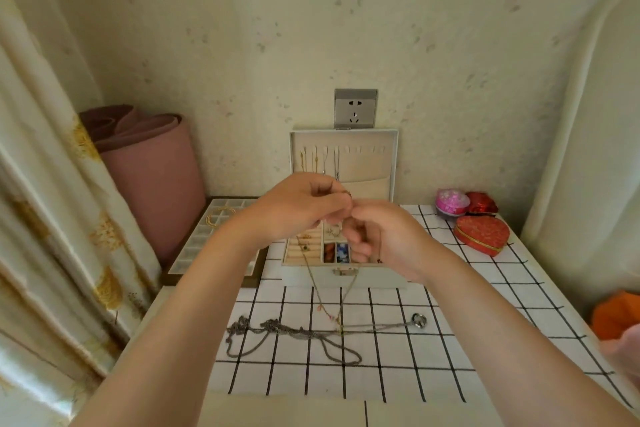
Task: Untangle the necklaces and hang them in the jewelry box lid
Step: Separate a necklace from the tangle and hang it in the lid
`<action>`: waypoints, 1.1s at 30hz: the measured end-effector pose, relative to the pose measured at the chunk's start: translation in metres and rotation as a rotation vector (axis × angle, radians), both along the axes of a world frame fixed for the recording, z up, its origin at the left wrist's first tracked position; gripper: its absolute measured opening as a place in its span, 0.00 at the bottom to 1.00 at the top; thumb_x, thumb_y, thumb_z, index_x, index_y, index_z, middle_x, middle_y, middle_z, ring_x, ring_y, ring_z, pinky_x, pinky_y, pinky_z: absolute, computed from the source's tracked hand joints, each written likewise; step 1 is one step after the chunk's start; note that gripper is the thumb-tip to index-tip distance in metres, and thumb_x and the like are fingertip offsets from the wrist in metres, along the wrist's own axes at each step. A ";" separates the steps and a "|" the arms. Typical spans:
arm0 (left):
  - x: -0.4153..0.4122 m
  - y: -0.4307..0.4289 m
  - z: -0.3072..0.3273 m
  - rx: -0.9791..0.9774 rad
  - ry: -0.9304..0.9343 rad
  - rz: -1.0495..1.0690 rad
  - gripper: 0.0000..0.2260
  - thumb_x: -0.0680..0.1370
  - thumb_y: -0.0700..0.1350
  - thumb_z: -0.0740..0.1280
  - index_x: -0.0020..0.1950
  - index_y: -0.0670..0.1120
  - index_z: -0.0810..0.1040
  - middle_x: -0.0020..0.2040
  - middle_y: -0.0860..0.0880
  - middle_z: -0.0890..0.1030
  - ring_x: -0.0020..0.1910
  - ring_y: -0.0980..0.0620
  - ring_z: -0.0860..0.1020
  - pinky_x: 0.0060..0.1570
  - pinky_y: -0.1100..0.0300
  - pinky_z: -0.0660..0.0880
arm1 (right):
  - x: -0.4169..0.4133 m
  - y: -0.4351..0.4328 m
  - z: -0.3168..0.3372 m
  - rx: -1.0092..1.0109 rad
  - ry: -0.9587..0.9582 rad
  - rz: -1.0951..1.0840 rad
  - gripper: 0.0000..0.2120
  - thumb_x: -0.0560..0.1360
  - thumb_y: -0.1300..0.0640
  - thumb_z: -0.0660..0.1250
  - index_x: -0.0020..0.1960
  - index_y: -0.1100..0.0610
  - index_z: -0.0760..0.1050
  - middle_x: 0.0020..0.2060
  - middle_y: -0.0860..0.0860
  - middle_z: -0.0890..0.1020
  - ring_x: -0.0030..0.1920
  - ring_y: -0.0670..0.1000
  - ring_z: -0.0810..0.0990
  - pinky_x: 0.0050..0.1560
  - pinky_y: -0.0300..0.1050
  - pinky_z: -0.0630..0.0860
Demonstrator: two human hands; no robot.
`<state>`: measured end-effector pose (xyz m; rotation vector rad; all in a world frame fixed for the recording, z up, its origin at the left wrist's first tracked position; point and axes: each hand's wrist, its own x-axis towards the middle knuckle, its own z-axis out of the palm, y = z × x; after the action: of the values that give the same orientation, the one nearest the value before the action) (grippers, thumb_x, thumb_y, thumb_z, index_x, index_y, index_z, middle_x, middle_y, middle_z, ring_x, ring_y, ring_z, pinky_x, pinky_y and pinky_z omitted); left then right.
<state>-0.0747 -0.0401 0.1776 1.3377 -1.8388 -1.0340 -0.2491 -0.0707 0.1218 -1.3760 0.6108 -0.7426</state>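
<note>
My left hand (301, 208) and my right hand (381, 239) meet in front of the open white jewelry box (343, 277). Both pinch the top of a thin gold necklace (318, 291). Its loop hangs down past the box front, and its lower end touches the table near the silver chains. The box lid (367, 159) stands upright at the back; several necklaces hang from hooks on its left side, and the right hooks are bare. A heap of tangled silver chains (294, 333) with a round pendant (418, 320) lies on the checked tablecloth (433, 350).
A compartment tray (211, 239) holding a gold chain lies left of the box. Beside it stands a pink rolled mat (156, 177). A red heart-shaped box (481, 234) and small pink and red boxes (453, 203) sit at the back right. A curtain hangs at the left.
</note>
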 end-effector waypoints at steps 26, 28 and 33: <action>-0.006 -0.170 -0.011 -0.144 -0.253 0.587 0.19 0.76 0.57 0.66 0.34 0.45 0.83 0.32 0.49 0.84 0.32 0.47 0.82 0.37 0.55 0.79 | 0.023 -0.155 0.034 -0.569 0.731 -0.980 0.16 0.72 0.42 0.73 0.34 0.53 0.78 0.31 0.46 0.81 0.34 0.47 0.80 0.36 0.45 0.78; -0.010 -0.177 -0.013 -0.075 -0.258 0.639 0.22 0.75 0.61 0.66 0.31 0.46 0.83 0.30 0.51 0.84 0.31 0.49 0.82 0.36 0.58 0.78 | 0.028 -0.164 0.026 -0.559 0.792 -1.019 0.20 0.72 0.40 0.71 0.31 0.54 0.76 0.28 0.48 0.80 0.31 0.50 0.79 0.33 0.46 0.77; -0.017 -0.194 -0.020 0.026 -0.276 0.705 0.24 0.74 0.62 0.66 0.27 0.46 0.82 0.22 0.52 0.78 0.27 0.52 0.79 0.30 0.62 0.70 | 0.037 -0.185 0.011 -0.449 0.822 -1.052 0.25 0.72 0.38 0.69 0.26 0.55 0.72 0.22 0.47 0.74 0.25 0.50 0.72 0.26 0.39 0.64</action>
<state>-0.0913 -0.2340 0.1581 2.0133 -1.3391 -0.5138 -0.2117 -0.2552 0.1327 -1.7399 2.0027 -1.1657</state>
